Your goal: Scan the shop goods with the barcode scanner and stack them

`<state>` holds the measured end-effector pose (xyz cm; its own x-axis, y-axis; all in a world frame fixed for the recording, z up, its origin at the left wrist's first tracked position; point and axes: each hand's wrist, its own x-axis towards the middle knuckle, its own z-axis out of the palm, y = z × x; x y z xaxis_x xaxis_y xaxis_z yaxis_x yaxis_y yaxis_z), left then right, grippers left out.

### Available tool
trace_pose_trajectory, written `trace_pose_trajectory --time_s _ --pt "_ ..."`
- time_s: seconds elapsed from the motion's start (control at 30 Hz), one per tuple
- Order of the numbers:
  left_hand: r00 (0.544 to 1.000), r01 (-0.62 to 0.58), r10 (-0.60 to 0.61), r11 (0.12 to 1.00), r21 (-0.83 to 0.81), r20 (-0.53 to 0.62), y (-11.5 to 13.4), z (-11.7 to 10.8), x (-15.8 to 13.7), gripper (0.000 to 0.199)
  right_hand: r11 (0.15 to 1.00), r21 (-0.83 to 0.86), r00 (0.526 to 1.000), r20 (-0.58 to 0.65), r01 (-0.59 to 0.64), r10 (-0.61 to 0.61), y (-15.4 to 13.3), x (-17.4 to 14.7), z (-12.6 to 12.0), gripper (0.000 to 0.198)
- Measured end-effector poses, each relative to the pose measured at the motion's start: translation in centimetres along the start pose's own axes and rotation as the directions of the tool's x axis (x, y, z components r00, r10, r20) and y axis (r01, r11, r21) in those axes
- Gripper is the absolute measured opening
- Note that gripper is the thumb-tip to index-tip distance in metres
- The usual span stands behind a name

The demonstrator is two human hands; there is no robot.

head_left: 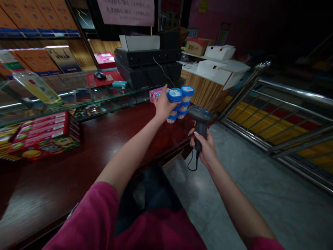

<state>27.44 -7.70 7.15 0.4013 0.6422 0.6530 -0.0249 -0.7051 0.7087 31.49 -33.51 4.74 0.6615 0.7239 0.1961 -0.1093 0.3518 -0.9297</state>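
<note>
Stacks of small clear tubs with blue lids (187, 91) stand near the far right corner of the dark red counter (109, 139). Around the top tub (175, 94) of the nearer stack, my left hand (163, 106) has its thumb and fingers closed. Behind that hand lies a pink box (154, 94), partly covered by it. My right hand (206, 147) grips the handle of a black barcode scanner (200, 119), held upright just off the counter's right edge. A black cable hangs in a loop below the scanner's handle.
Red snack boxes (49, 135) sit at the counter's left, near a bottle (33, 83) on a glass shelf (117, 100). Black machines (148, 66) stand behind. To the right are a metal railing (291, 90) and a side cabinet (205, 83).
</note>
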Motion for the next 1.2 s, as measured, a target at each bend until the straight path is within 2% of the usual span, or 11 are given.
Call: trace_pose_trajectory --time_s 0.13,0.27,0.4,0.53,0.67,0.73,0.8,0.87,0.97,1.1,1.2 --pt "0.989 -0.147 0.147 0.989 0.005 -0.010 1.6 -3.9 -1.6 0.087 1.000 0.030 0.998 0.056 -0.004 0.002 -0.8 -0.2 0.5 0.025" --pt "0.974 -0.225 0.228 0.958 0.178 0.008 1.4 -9.8 -5.3 0.083 0.995 0.083 0.985 0.165 -0.063 0.048 -0.8 -1.0 2.6 0.038" --pt "0.973 -0.228 0.230 0.907 0.353 0.037 -0.5 -16.0 -9.6 0.072 0.982 0.085 0.942 0.307 -0.171 0.138 0.7 -2.2 6.4 0.041" --pt "0.989 -0.147 0.139 0.917 0.371 0.047 -2.5 -21.9 -12.9 0.069 0.965 0.052 0.876 0.434 -0.259 0.211 3.0 -2.7 10.7 0.039" --pt "0.980 0.149 -0.141 0.987 0.052 -0.143 -4.8 -26.9 -15.2 0.082 0.932 0.056 0.793 0.545 -0.359 0.273 5.1 -1.4 15.0 0.044" --pt "0.913 0.314 -0.357 0.924 -0.216 -0.199 -5.9 -28.8 -16.2 0.081 0.898 0.071 0.726 0.618 -0.434 0.302 6.2 -0.6 17.2 0.046" --pt "0.825 0.405 -0.531 0.795 -0.452 -0.194 -6.5 -30.2 -17.0 0.067 0.853 0.069 0.650 0.680 -0.517 0.339 7.3 0.0 19.0 0.046" --pt "0.763 0.417 -0.624 0.674 -0.610 -0.169 -6.6 -31.1 -17.4 0.046 0.809 0.051 0.582 0.720 -0.586 0.377 8.3 0.2 20.4 0.046" --pt "0.715 0.398 -0.686 0.559 -0.727 -0.137 -6.1 -31.6 -17.4 0.023 0.784 0.021 0.530 0.747 -0.621 0.400 9.4 -0.2 21.4 0.046" --pt "0.647 0.407 -0.754 0.469 -0.784 -0.116 -5.1 -31.5 -16.9 0.020 0.795 -0.042 0.501 0.757 -0.605 0.420 9.7 -0.9 21.3 0.047" --pt "0.646 0.405 -0.762 0.400 -0.822 -0.052 -4.3 -31.6 -16.7 0.024 0.790 -0.069 0.491 0.749 -0.609 0.444 9.5 -1.2 21.1 0.046"
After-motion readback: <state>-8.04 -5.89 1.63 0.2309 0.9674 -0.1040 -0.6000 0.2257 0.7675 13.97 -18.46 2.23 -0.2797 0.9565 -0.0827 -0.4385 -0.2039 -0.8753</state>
